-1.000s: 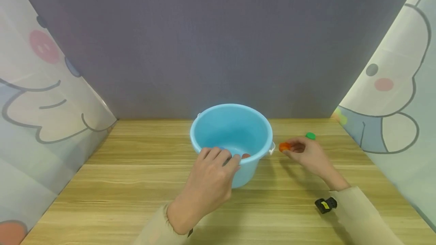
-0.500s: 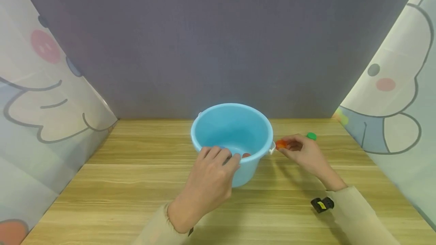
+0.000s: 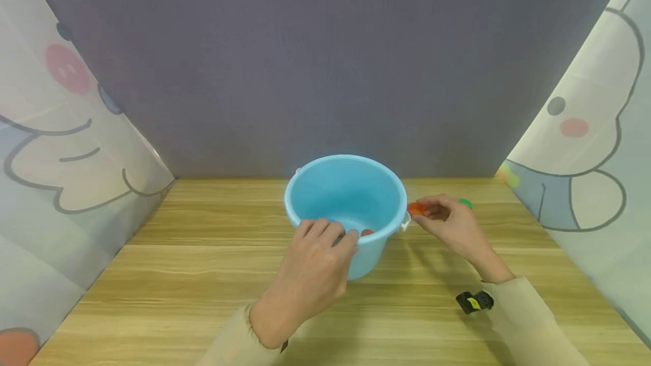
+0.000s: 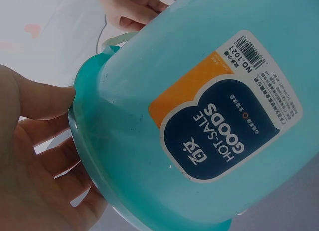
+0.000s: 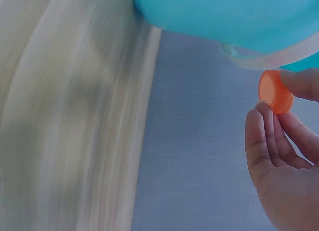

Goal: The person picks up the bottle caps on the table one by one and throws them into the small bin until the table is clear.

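Note:
A light blue bucket (image 3: 351, 185) stands upright on the wooden table. My left hand (image 3: 315, 261) grips its near rim, thumb outside and fingers over the edge, as the left wrist view shows on the bucket (image 4: 124, 156). Between thumb and fingers my right hand (image 3: 452, 225) pinches an orange bottle cap (image 5: 275, 91), held above the table just right of the bucket's rim by the white handle (image 3: 406, 221). Inside the bucket a reddish-brown thing (image 3: 367, 232) shows in part; the left hand hides some of the bottom.
A green cap (image 3: 465, 203) lies on the table behind the right hand, partly covered by it. The wooden table (image 3: 213, 275) ends at a grey back wall (image 3: 325, 72). Cartoon-printed sheets (image 3: 574, 129) flank both sides.
My right hand has carried the orange bottle cap leftward and slightly up, closer to the bucket's rim. The left hand and the bucket stay in place.

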Tool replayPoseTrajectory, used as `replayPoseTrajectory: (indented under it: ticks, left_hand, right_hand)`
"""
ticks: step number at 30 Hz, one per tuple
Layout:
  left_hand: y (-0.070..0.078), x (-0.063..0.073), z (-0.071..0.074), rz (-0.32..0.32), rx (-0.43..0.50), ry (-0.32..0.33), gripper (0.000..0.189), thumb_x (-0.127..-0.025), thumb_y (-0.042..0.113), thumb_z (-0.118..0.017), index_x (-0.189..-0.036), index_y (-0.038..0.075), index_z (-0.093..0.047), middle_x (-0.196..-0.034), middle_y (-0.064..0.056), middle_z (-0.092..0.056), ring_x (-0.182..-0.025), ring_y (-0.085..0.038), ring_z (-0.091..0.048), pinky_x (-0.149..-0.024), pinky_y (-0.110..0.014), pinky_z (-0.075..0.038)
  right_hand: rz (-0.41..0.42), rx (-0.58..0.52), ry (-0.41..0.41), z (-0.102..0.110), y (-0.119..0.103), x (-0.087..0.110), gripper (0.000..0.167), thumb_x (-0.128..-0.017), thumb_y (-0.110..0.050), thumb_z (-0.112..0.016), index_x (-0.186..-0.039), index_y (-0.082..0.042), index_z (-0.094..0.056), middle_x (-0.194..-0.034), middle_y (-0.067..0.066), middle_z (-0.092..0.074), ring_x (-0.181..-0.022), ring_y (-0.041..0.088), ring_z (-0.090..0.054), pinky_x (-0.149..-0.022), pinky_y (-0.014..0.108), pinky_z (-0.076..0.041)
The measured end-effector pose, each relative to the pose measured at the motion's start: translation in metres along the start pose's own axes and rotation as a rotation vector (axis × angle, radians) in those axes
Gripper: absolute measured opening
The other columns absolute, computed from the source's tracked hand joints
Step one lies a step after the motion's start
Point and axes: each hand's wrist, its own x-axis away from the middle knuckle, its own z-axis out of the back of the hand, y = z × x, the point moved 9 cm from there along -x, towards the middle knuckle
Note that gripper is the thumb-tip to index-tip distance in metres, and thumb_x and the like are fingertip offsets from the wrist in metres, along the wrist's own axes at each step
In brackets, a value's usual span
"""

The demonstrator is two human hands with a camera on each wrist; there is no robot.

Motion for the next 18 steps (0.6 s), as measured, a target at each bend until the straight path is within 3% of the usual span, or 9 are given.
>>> replayPoseTrajectory:
  ticks: [18]
  left_hand:
    - [-0.0004, 0.0007, -0.0017, 0.002, 0.0, 0.001, 0.005, -0.089, 0.015, -0.07, -0.092, 0.011, -0.068, -0.079, -0.001, -0.058, -0.077, -0.022, -0.057, -0.074, -0.036, -0.045]
  right_hand:
    - [-0.027, -0.044, 0.025, 0.0033, -0.011, -0.0036, 0.041, -0.093, -0.026, -0.076, -0.124, -0.002, -0.066, -0.109, 0.014, -0.07, -0.094, 0.023, -0.066, -0.076, 0.023, -0.054]
